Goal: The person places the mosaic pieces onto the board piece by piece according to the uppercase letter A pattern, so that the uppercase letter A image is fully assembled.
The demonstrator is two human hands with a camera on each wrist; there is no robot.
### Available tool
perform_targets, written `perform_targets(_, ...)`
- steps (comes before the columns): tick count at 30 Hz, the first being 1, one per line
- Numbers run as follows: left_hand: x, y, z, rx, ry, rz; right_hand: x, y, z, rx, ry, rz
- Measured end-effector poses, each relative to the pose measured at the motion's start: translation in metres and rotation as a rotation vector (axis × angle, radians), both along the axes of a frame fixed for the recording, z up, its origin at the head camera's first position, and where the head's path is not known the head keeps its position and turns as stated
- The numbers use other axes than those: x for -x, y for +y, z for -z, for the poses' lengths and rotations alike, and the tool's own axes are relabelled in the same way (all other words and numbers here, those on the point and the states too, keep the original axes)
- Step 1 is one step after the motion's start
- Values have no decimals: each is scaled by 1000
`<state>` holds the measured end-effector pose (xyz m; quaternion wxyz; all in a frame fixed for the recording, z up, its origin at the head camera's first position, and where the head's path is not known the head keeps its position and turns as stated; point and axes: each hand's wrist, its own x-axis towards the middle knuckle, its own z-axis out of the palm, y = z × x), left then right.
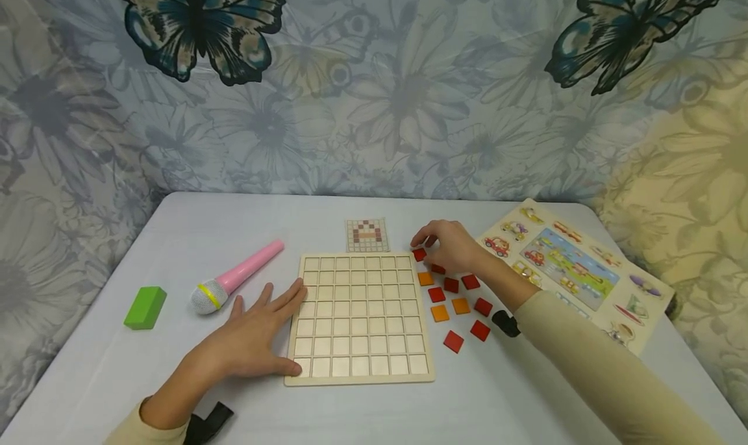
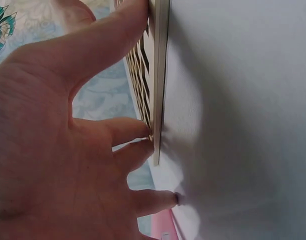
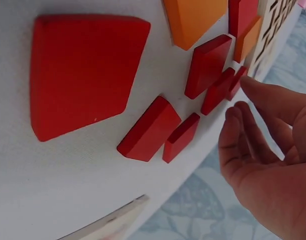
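Note:
A wooden grid board (image 1: pixel 361 382) lies at the middle of the table, its square cells bare. My left hand (image 1: pixel 254 341) is spread at the board's left side, thumb and fingertips touching its rim; the left wrist view shows the hand (image 2: pixel 68 135) against the same edge. Beyond the board's upper right corner, my right hand (image 1: pixel 452 247) reaches over a red square tile (image 1: pixel 419 254). In the right wrist view, a gap shows between the thumb and bent fingers of this hand (image 3: pixel 273 135), with the thumb tip close to a red tile (image 3: pixel 237 82).
Several red tiles (image 1: pixel 453 342) and a few orange tiles (image 1: pixel 440 313) lie right of the board. A small pattern card (image 1: pixel 367 236) sits behind it. Leftward are a pink toy microphone (image 1: pixel 248 269) and a green block (image 1: pixel 145 308). A picture board (image 1: pixel 584 269) lies at the right.

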<state>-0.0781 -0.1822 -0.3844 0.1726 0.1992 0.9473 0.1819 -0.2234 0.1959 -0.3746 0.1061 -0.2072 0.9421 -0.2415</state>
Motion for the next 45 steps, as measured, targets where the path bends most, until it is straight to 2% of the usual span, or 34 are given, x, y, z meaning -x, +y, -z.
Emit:
perform_targets(6,3,-3,-4,3,-36,22,4,-1,1,-1,7,-20)
perform_targets(14,4,-5,-7,-14,-67,26,8,0,1,2,-11,-1)
perform_targets(22,6,-4,-5,-11,-51,20,14,0,2,23,-17,63)
perform_targets(29,7,-5,-2,-12,-54,20,12,3,3,57,-36,111)
perform_targets(40,4,-3,-1,-38,-72,25,8,13,4,155,-135,201)
perform_targets(45,3,-2,-1,-40,-80,24,6,15,6,172,-165,216)
